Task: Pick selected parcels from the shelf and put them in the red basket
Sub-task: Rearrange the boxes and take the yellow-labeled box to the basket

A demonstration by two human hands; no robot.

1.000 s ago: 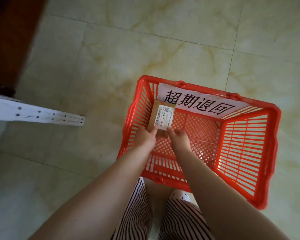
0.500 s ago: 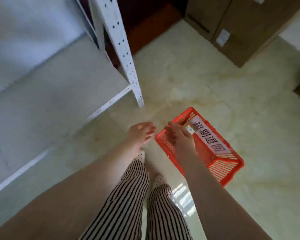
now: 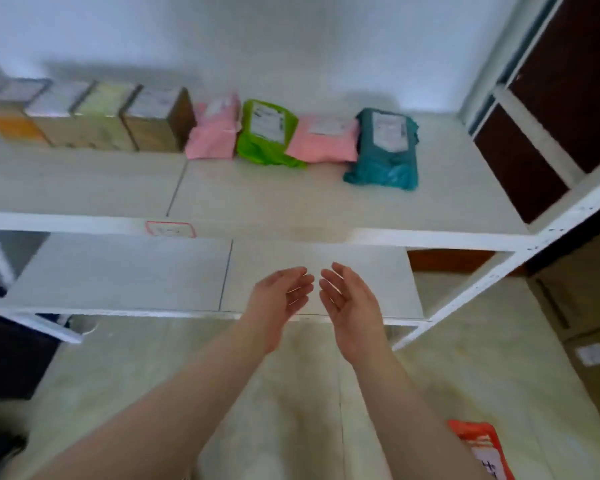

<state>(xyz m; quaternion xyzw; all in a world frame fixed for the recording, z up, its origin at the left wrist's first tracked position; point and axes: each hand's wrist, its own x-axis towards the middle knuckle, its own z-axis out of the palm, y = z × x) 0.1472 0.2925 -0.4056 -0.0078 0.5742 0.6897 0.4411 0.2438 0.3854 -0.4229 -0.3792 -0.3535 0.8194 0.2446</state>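
A white shelf (image 3: 257, 202) fills the view ahead. Along its back stand several parcels: brown cardboard boxes (image 3: 156, 121) on the left, then a pink bag (image 3: 213, 129), a green bag (image 3: 267, 136), a second pink bag (image 3: 324, 142) and a teal bag (image 3: 385, 150). My left hand (image 3: 278, 299) and my right hand (image 3: 349, 299) are raised side by side before the lower shelf board (image 3: 136, 271), palms facing each other, fingers relaxed and empty. Only a corner of the red basket (image 3: 478, 445) shows on the floor at the bottom right.
A white shelf post (image 3: 499, 282) slants down on the right. Brown cardboard cartons (image 3: 589, 323) stand on the floor at the far right, beside a dark wooden door (image 3: 568, 81). A dark object (image 3: 11, 358) sits at the lower left. Pale tile floor lies below.
The small brown parcel went into the red basket and both hands let go. The view swung up from the basket to the shelf, and both empty hands rose toward it.
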